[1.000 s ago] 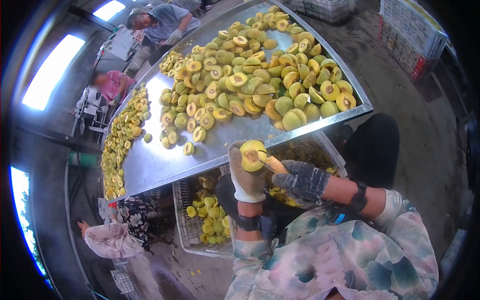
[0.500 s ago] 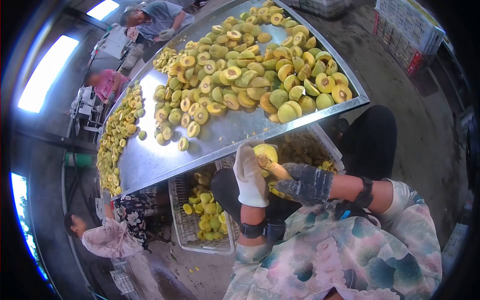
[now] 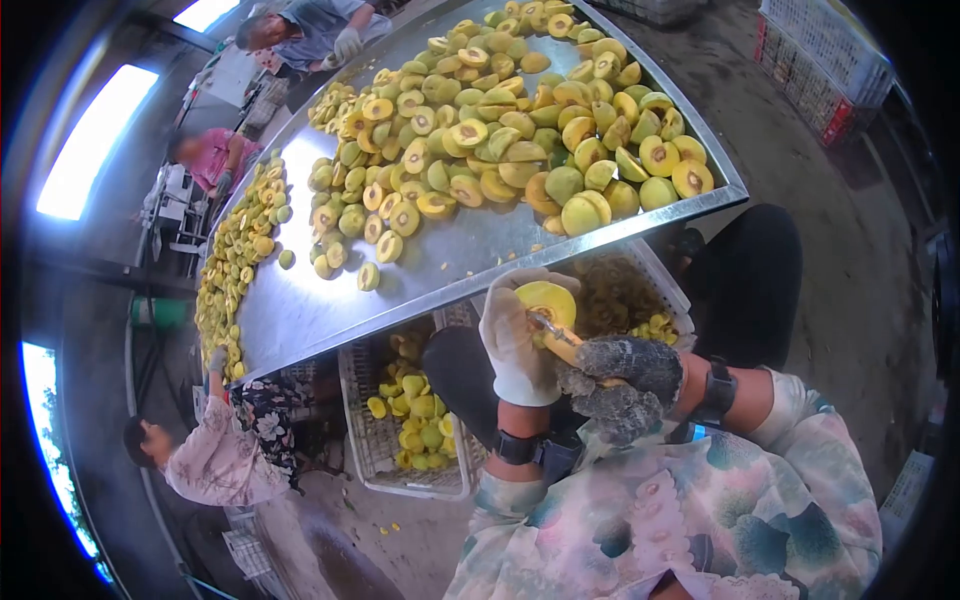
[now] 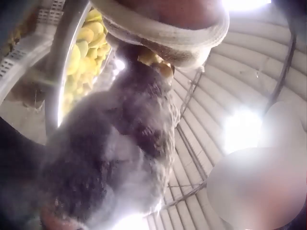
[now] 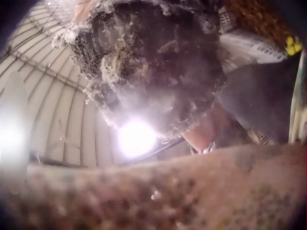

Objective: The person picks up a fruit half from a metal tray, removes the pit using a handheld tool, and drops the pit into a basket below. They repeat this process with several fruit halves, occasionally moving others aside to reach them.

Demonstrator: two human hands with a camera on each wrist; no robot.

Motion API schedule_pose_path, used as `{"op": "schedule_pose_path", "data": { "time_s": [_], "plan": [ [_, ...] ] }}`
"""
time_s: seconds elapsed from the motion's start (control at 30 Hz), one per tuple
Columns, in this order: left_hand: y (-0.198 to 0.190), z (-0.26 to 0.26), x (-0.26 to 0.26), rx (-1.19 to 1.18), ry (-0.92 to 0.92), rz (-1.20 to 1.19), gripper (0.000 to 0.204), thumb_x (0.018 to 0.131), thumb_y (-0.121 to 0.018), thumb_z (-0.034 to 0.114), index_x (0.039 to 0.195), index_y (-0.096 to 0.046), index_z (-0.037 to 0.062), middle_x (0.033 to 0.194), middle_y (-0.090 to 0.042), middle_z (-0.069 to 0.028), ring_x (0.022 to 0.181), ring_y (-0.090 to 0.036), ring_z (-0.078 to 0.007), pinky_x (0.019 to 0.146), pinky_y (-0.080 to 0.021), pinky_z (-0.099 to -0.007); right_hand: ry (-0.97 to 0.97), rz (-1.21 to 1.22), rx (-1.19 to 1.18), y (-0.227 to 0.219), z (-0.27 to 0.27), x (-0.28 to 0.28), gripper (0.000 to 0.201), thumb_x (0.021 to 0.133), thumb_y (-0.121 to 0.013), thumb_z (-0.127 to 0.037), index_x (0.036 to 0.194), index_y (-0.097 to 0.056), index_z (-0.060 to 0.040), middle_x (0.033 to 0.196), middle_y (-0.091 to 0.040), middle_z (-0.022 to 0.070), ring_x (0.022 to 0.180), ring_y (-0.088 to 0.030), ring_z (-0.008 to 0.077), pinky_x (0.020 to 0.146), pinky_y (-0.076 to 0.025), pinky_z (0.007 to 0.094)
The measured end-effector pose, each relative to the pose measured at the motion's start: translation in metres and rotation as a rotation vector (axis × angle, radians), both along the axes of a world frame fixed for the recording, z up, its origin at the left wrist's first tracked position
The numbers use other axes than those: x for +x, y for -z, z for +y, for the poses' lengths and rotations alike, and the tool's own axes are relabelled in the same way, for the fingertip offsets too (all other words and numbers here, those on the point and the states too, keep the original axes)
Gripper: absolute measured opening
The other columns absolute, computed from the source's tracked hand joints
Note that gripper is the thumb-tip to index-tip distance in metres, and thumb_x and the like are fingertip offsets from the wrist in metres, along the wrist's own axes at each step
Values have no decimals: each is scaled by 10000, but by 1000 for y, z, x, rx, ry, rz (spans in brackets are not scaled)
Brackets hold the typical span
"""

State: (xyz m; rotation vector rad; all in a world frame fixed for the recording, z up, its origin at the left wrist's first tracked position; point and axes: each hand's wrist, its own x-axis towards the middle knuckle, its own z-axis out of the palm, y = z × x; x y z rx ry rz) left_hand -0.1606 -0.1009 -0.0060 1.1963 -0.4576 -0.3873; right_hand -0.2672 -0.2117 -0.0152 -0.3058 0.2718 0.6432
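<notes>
In the head view the left hand (image 3: 520, 340), in a whitish glove, holds a halved yellow-green fruit (image 3: 548, 303), cut face up. The right hand (image 3: 630, 380), in a dark grey glove, grips a tool with a wooden handle (image 3: 562, 344); its metal tip touches the fruit's centre. Both hands are just below the near edge of a metal table (image 3: 420, 315) heaped with fruit halves (image 3: 480, 130). The left wrist view shows the dark glove (image 4: 115, 139) large below the white cuff (image 4: 168, 36). In the right wrist view the worn dark glove (image 5: 153, 67) hides the tool.
Under the table edge stand a crate (image 3: 365, 450) with yellow-green pieces and another crate (image 3: 660, 275) with brownish ones. Stacked crates (image 3: 825, 60) are at the upper right. Three people are around the table: in blue-grey (image 3: 320, 30), in pink (image 3: 215, 155) and in a flowered top (image 3: 225, 460).
Both hands have shifted slightly right in the head view, the fruit still held. The tool has turned against the fruit, and the right hand's fingers look more spread around its handle.
</notes>
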Motion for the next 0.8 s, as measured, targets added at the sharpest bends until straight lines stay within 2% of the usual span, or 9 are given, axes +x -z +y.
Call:
{"op": "schedule_pose_path", "data": {
  "time_s": [0.07, 0.17, 0.23, 0.3, 0.47, 0.57, 0.6, 0.67, 0.8],
  "plan": [
    [10, -2, 1, -25, 0, 18, 554, 916, -398, 521, 1005, -511, -15, 904, -633, -163, 801, -589, -174, 732, -478, -275, 47, 9, -12, 7, -2, 2, 244, 896, -554, -310, 921, -582, -70, 632, -540, 10, 425, -483, 86, 338, -344, 207],
    [14, -9, -3, -57, -84, 372, 555, 914, -365, 547, 923, -537, 19, 800, -621, -148, 588, -569, -180, 479, -459, -266, -150, -205, 72, 22, -13, 12, 257, 901, -546, -290, 973, -592, -48, 751, -586, 46, 567, -568, 139, 452, -448, 254],
    [17, -3, 9, -100, -102, 478, 559, 913, -364, 551, 911, -545, 22, 741, -607, -123, 556, -554, -174, 461, -442, -259, 67, -712, -1092, 19, 0, 16, 328, 879, -571, -310, 1047, -577, -28, 865, -608, 64, 751, -602, 197, 638, -494, 324],
    [13, 0, 21, -78, -425, 660, 569, 908, -363, 561, 884, -567, 31, 592, -543, -55, 471, -499, -154, 418, -389, -232, 46, -631, -1160, 44, -3, 14, 359, 875, -561, -319, 1093, -558, -34, 920, -611, 89, 829, -595, 234, 707, -477, 348],
    [8, 65, 36, 45, -662, 334, 454, 880, -448, 551, 1022, -551, 132, 730, -600, -44, 502, -536, -141, 426, -386, -203, -795, -781, -1726, 130, -39, 12, 393, 847, -499, -377, 1087, -578, -75, 977, -600, 222, 911, -583, 369, 748, -452, 395],
    [19, 148, 59, 386, -667, 90, 359, 860, -547, 440, 997, -558, 108, 807, -618, -90, 673, -605, -175, 377, -389, -200, -469, -557, -1714, 133, -47, 10, 401, 836, -515, -399, 1061, -588, -76, 942, -612, 220, 868, -595, 368, 723, -452, 409],
    [57, 195, 91, 752, -753, -186, 393, 859, -551, 402, 1049, -550, 58, 938, -594, -122, 751, -615, -223, 500, -491, -287, -464, -571, -1716, 138, -48, 11, 401, 836, -515, -399, 1061, -588, -76, 942, -612, 220, 868, -595, 368, 723, -452, 409],
    [47, 213, 116, 1441, -788, -521, 499, 805, -622, 382, 1159, -519, 46, 1177, -510, -228, 1020, -546, -368, 872, -449, -400, -513, -603, -1666, 144, -49, 20, 416, 841, -518, -399, 1094, -570, -74, 947, -610, 226, 867, -593, 366, 729, -448, 408],
    [20, 191, 186, 1516, -813, -476, 614, 812, -593, 398, 1307, -414, 82, 1318, -402, -224, 1110, -484, -417, 918, -414, -443, -414, -671, -1666, 140, -43, 15, 419, 866, -514, -391, 1136, -534, -71, 970, -599, 231, 866, -582, 365, 721, -448, 400]
  ]
}}
